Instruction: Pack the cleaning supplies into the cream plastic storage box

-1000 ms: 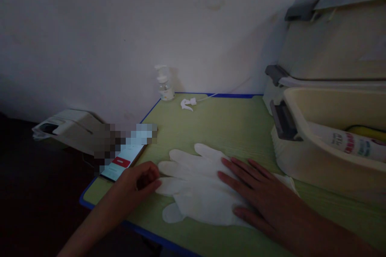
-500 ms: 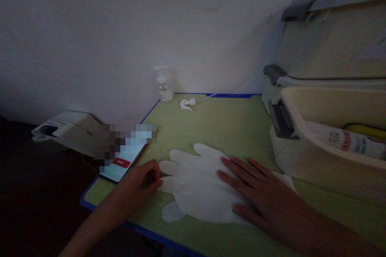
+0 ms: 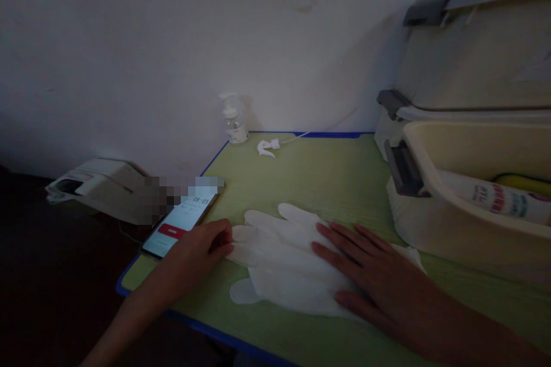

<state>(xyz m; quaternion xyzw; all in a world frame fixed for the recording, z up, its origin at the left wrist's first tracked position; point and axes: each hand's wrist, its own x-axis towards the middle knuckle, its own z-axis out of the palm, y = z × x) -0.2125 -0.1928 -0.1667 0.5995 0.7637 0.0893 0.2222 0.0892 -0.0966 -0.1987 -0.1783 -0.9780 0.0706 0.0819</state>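
White gloves (image 3: 284,258) lie flat on the green tabletop (image 3: 327,183), one apparently over another, with their fingers toward the left. My left hand (image 3: 206,249) pinches the tip of one glove finger at the left side. Spread across the cuff half is my right hand (image 3: 365,269), fingers apart and resting on the glove. It covers part of the cuff, whose edge shows beyond the hand at the right.
A lit phone (image 3: 185,221) lies at the table's left edge. Behind stand a clear pump bottle (image 3: 235,123) and a loose white spray nozzle (image 3: 267,148). Cream storage bins (image 3: 430,229) fill the right side; the lower one holds a white printed package (image 3: 495,198).
My left hand has moved slightly up, drawing the pinched glove finger straighter and tauter. The right hand has stayed nearly in place on the glove.
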